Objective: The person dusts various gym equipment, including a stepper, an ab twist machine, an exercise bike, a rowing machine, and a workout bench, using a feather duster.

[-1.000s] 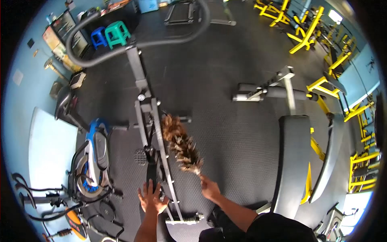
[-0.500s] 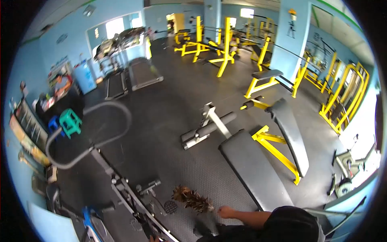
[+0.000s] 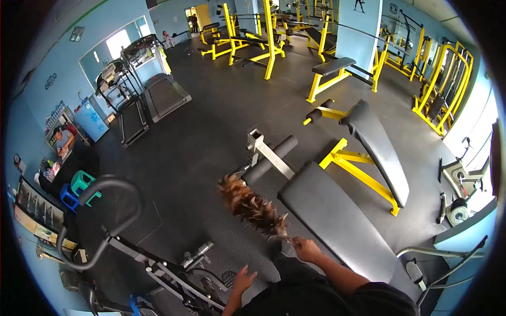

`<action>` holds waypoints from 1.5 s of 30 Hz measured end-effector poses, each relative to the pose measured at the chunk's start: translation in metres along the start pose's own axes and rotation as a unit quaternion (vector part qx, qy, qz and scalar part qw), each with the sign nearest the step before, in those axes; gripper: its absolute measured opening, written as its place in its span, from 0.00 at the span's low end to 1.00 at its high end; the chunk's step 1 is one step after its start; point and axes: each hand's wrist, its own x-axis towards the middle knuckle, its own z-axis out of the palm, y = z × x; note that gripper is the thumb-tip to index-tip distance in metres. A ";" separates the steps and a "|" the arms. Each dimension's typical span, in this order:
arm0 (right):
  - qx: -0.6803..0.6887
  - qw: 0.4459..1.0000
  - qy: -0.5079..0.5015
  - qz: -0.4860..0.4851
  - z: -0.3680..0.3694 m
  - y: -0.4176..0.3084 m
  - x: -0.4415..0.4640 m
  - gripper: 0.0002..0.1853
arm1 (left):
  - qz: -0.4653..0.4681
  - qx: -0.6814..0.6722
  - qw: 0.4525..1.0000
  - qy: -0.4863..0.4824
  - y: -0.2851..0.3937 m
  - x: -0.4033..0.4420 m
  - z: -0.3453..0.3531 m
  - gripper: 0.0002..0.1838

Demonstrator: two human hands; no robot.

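Observation:
A brown feather duster (image 3: 254,206) is held out over the floor, its handle in my right hand (image 3: 307,249), which is closed around it. The feathers reach toward the padded foot rollers (image 3: 270,160) at the end of a black bench (image 3: 337,216). That bench lies just beyond my right hand. Low in the view, my left hand (image 3: 244,279) has its fingers apart and holds nothing. To its left stands an exercise machine with a curved black handlebar (image 3: 138,208) and a dark frame.
A yellow-framed bench (image 3: 377,147) stands past the black one. Treadmills (image 3: 163,96), green and blue stools (image 3: 84,185) and a person (image 3: 64,141) at a counter are on the left. Yellow weight racks (image 3: 271,45) fill the back, and an exercise bike (image 3: 461,181) is at right.
My right hand has lifted the feather duster up and forward toward the bench's rollers. My left hand has come clearly into view, with fingers spread. The camera view has shifted.

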 end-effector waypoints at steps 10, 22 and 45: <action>-0.155 0.979 -0.129 0.021 -0.098 -0.057 0.121 0.22 | 0.030 -0.033 0.998 0.053 0.164 0.130 -0.098 0.39; 0.009 0.937 0.349 -0.013 -0.135 -0.005 0.125 0.11 | 0.080 -0.116 0.989 0.045 0.221 0.280 -0.139 0.38; 0.037 0.853 0.266 0.448 0.003 -0.169 0.097 0.12 | 0.632 0.277 0.724 0.011 0.443 0.391 -0.131 0.34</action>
